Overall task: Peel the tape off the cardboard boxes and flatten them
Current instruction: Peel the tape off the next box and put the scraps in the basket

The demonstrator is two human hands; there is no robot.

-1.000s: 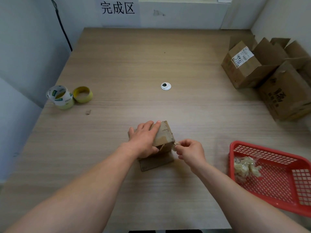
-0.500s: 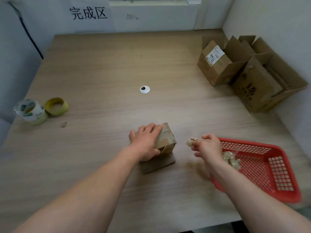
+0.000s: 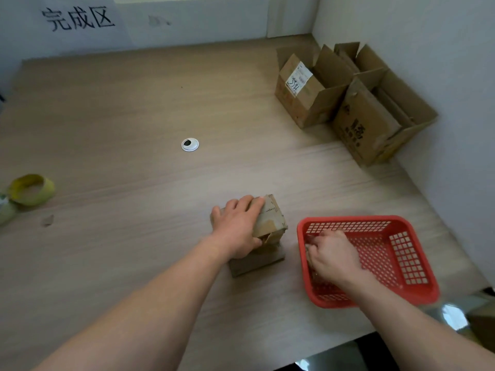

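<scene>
A small brown cardboard box (image 3: 272,218) stands on the wooden table with a loose flap lying flat at its near side. My left hand (image 3: 237,228) grips it from the left, fingers across its top and thumb on the near face. My right hand (image 3: 333,257) reaches down inside the red plastic basket (image 3: 348,219) just right of the box. Its fingers curl over a wad of peeled tape (image 3: 308,249) by the basket's left wall; most of the wad is hidden under the hand.
Two larger open cardboard boxes (image 3: 302,100) (image 3: 359,124) stand at the back right against the wall. A yellow tape roll (image 3: 30,190) lies at the left edge, and a white cable grommet (image 3: 190,144) sits mid-table. The table's front edge runs close under the basket.
My right hand pulled a wad of tape off the box's right side and carried it right, down into the red basket. My left hand stayed on the box. The view swung right.
</scene>
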